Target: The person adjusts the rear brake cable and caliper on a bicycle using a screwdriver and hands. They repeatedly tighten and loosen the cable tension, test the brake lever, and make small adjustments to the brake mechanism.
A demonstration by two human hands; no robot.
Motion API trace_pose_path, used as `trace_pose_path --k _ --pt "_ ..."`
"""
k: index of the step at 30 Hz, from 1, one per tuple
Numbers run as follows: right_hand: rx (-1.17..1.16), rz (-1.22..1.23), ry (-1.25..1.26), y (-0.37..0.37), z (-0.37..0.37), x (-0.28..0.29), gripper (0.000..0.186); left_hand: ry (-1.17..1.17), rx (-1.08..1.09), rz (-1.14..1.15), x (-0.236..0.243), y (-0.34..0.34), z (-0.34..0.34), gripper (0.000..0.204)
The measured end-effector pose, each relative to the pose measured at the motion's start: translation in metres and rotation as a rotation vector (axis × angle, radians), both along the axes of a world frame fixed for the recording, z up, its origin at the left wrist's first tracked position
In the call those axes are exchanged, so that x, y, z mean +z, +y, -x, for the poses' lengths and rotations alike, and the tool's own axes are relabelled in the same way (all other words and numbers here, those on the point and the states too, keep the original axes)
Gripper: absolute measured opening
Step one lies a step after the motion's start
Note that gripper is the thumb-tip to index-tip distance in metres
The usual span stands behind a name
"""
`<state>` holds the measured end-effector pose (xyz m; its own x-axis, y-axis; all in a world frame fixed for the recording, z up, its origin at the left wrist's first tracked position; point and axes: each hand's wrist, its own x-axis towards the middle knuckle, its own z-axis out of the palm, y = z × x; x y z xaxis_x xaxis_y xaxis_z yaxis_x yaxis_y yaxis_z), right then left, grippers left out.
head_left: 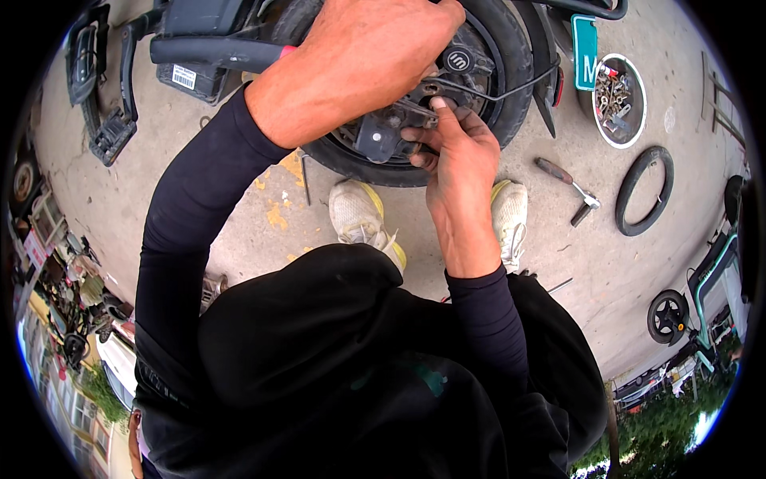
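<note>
In front of me an electric scooter's black-tyred wheel lies close to my shoes, with a dark hub and a round cap showing. My left hand reaches across the wheel from the left, its back toward me and its fingers curled beyond the upper edge and out of sight. Below it, my right hand is at the hub, thumb and fingers pinched around a small part that I cannot make out. Thin metal shows between both hands. A black cable runs from the hub toward the right.
At the right stands a white bucket of metal hardware beside a teal plate. A ratchet wrench and a black tyre lie on the concrete. A thin rod lies near my left shoe. Another scooter's wheel is farther right.
</note>
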<state>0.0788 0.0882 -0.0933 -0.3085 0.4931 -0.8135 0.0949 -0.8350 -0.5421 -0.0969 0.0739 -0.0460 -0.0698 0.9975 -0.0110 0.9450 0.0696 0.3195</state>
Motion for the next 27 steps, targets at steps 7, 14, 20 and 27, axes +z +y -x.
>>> trace_pose_path --k 7,14,20,27 --pt "0.007 -0.052 -0.034 -0.005 -0.007 0.003 0.024 -0.066 -0.018 0.003 -0.002 -0.005 0.012 0.023" --pt "-0.152 -0.558 0.018 0.019 -0.028 0.019 0.036 -0.353 0.894 -0.255 0.014 -0.162 0.011 0.02" --pt "0.096 -0.877 0.141 0.087 0.011 0.062 0.034 -0.194 0.977 0.426 -0.132 -0.299 -0.098 0.033" --pt "1.003 -1.11 0.153 0.136 0.027 0.122 0.025 -0.084 0.895 0.535 -0.161 -0.298 -0.117 0.02"
